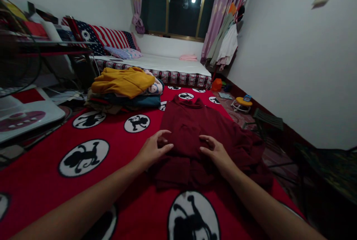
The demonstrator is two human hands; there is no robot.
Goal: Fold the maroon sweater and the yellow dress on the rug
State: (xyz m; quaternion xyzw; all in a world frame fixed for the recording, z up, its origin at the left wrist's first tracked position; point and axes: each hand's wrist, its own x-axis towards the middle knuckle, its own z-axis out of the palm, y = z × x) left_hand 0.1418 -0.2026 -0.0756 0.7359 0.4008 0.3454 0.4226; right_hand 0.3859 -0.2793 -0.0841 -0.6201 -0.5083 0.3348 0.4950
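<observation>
Because the maroon garment point(189, 139) lay between and beyond the hands, collar pointing away and long axis running forward, the left hand point(152, 149) and right hand point(219, 153) flanked it, presumably for even control. Both kept thumb and fingers apart, contact unclear. Beneath, the red blanket point(118, 167) apparently gave flat support; folded clothes point(125, 83) sat beyond the left hand.

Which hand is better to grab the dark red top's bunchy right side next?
Probably the right hand: it's nearer that bunched fabric. The left hand is by the opposite side of the dark red top.
</observation>
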